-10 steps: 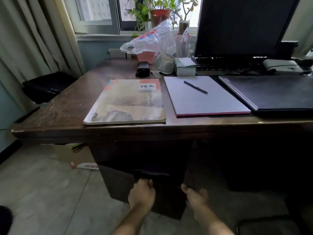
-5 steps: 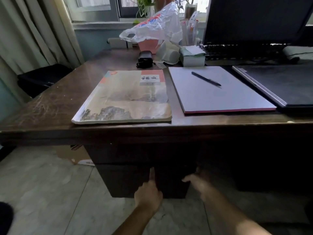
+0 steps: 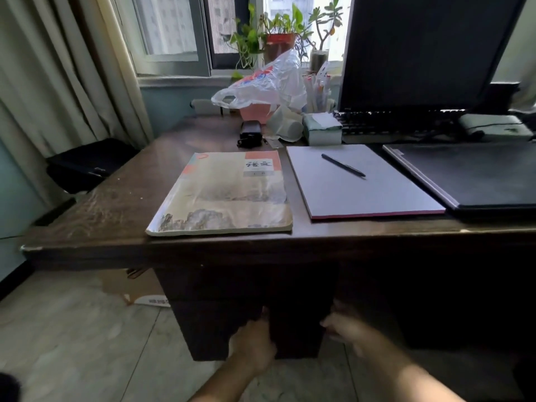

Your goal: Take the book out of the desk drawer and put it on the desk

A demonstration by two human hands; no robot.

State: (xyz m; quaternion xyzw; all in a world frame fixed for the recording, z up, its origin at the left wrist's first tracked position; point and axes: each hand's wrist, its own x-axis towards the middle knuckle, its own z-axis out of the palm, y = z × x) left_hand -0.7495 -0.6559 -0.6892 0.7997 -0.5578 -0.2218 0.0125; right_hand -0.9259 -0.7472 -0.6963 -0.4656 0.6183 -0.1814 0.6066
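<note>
A large worn book [image 3: 226,192] with a pale landscape cover lies flat on the dark wooden desk [image 3: 116,204], near its front edge. Below the desktop the dark drawer unit [image 3: 249,300] has its fronts flush. My left hand [image 3: 255,343] rests against the lower drawer front, fingers pointing up, holding nothing. My right hand [image 3: 345,329] touches the right side of the same unit with fingers spread. The drawer's inside is hidden.
A grey pad [image 3: 359,184] with a black pen [image 3: 343,165] lies right of the book, then a closed dark laptop [image 3: 475,175]. Monitor [image 3: 429,50], keyboard, tissue box, plastic bag [image 3: 264,82] and plants stand at the back. A cardboard box [image 3: 136,288] sits on the floor.
The lower drawer front, out a second ago, now sits flush with the unit. Both hands followed it inward. My view has tilted up and shows more of the window.
</note>
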